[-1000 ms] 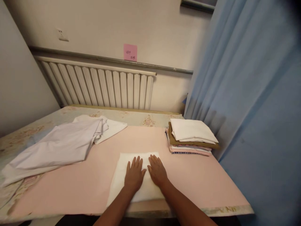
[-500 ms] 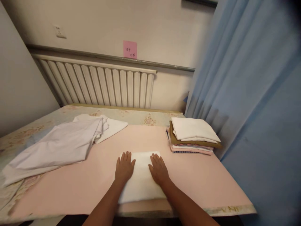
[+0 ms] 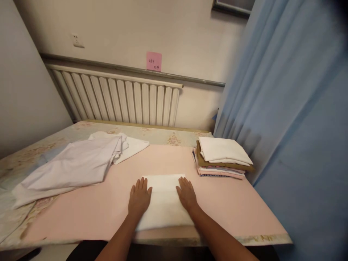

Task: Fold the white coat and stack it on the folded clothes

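Note:
A folded white cloth (image 3: 164, 206) lies flat in front of me on a pink sheet (image 3: 89, 214). My left hand (image 3: 140, 197) rests palm down along its left edge, fingers stretched out and pointing away from me. On the opposite edge lies my right hand (image 3: 187, 194), also flat with its fingers extended. Neither hand grips the cloth. A crease runs across the cloth between the fingertips.
To the left is a loose heap of white cloth (image 3: 78, 159). A stack of folded fabrics (image 3: 225, 152), white on top, sits at the right near a blue curtain (image 3: 272, 119). Behind the table stand a radiator (image 3: 130, 98) and a wall with a pink note (image 3: 154, 61).
My left hand has slid slightly left and towards me, and my right hand slightly right, so they are further apart. The view has tilted up a little.

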A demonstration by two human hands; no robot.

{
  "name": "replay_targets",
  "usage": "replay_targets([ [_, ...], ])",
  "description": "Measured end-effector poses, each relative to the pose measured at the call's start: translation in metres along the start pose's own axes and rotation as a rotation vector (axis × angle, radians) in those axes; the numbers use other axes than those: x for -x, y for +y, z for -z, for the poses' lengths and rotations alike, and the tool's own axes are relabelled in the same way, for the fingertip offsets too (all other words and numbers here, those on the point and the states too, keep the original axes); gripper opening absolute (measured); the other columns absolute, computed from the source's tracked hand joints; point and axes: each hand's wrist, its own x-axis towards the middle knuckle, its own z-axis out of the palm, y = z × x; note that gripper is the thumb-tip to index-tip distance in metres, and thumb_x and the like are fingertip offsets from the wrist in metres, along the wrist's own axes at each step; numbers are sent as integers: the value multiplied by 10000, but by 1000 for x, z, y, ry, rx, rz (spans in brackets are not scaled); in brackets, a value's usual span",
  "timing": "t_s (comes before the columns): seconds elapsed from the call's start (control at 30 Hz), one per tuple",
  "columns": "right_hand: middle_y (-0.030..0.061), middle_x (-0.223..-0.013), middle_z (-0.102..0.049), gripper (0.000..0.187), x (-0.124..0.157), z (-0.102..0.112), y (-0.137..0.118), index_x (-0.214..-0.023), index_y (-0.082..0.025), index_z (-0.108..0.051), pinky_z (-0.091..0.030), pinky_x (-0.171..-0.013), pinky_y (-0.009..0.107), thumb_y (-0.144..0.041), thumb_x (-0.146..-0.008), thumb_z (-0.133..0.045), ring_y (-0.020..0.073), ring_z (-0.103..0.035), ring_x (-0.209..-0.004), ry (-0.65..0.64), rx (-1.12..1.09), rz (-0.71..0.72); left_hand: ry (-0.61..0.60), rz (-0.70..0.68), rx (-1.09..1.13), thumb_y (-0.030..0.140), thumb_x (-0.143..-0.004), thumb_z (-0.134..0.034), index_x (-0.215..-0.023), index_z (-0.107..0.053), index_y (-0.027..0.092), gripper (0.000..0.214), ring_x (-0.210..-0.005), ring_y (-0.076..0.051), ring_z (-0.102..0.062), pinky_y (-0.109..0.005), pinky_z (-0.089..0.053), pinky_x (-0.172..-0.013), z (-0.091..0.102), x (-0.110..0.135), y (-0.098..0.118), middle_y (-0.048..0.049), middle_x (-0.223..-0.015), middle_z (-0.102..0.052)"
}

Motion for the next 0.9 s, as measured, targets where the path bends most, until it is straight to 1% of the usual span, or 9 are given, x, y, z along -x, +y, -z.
replay_targets([
  [0.1,188,-1397,-479,447,4,11,-11,-1320,-67,-520,-232,-1127,520,-305,-954,-426,310,-351,-1363,-1,7,-9,28,-15,-16,399,-945,-295,-1412,-405,105,563,-1397,-294,-288,-496,-217,-1126,-1,3,-1,-138,-1493,-379],
  [0.2,163,-1450,-421,486,14,18,-33,-1366,-91,-471,-196,-1151,507,-326,-942,-464,290,-282,-1399,15,-40,127,32,-20,-17,395,-942,-300,-1412,-404,101,564,-1397,-294,-290,-501,-218,-1125,1,4,-1,-143,-1488,-386],
  [0.27,131,-1465,-410,507,23,19,-47,-1389,-127,-445,-205,-1156,487,-340,-931,-493,267,-275,-1404,-9,-82,233,23,-13,-2,391,-939,-303,-1411,-404,95,566,-1394,-297,-297,-509,-226,-1121,3,3,0,-148,-1486,-386],
  [0.33,108,-1461,-423,518,32,19,-53,-1395,-163,-439,-224,-1151,484,-357,-921,-515,258,-297,-1396,-42,-102,298,20,-10,16,389,-934,-314,-1406,-412,92,567,-1390,-303,-304,-515,-234,-1117,5,4,1,-155,-1483,-389],
  [0.4,95,-1454,-436,512,40,19,-49,-1389,-185,-447,-236,-1146,489,-362,-915,-525,257,-316,-1387,-56,-92,308,30,-15,23,390,-933,-317,-1403,-418,91,566,-1388,-308,-308,-516,-236,-1115,6,4,1,-159,-1481,-391],
  [0.63,114,-1434,-459,454,55,19,3,-1367,-167,-477,-269,-1129,485,-290,-930,-468,255,-344,-1374,37,-25,166,24,-13,-7,388,-934,-314,-1402,-420,110,555,-1391,-299,-302,-504,-226,-1119,5,3,0,-146,-1486,-389],
  [0.77,136,-1403,-491,448,68,22,25,-1326,-140,-520,-314,-1108,471,-280,-906,-455,258,-407,-1335,70,-145,79,-4,0,24,378,-932,-330,-1394,-428,120,539,-1391,-299,-297,-498,-217,-1121,6,8,-3,-147,-1485,-392],
  [0.83,148,-1401,-490,476,71,30,29,-1310,-119,-532,-322,-1102,451,-282,-866,-480,266,-429,-1314,60,-300,-72,-17,26,80,371,-928,-334,-1377,-439,114,528,-1378,-296,-316,-486,-229,-1116,10,14,-5,-158,-1485,-387],
  [0.9,151,-1347,-541,494,70,41,30,-1274,-120,-560,-349,-1073,432,-262,-803,-514,276,-491,-1249,20,-482,-322,-59,84,187,351,-916,-346,-1352,-451,105,512,-1358,-293,-341,-470,-251,-1103,19,21,-7,-172,-1470,-398],
])
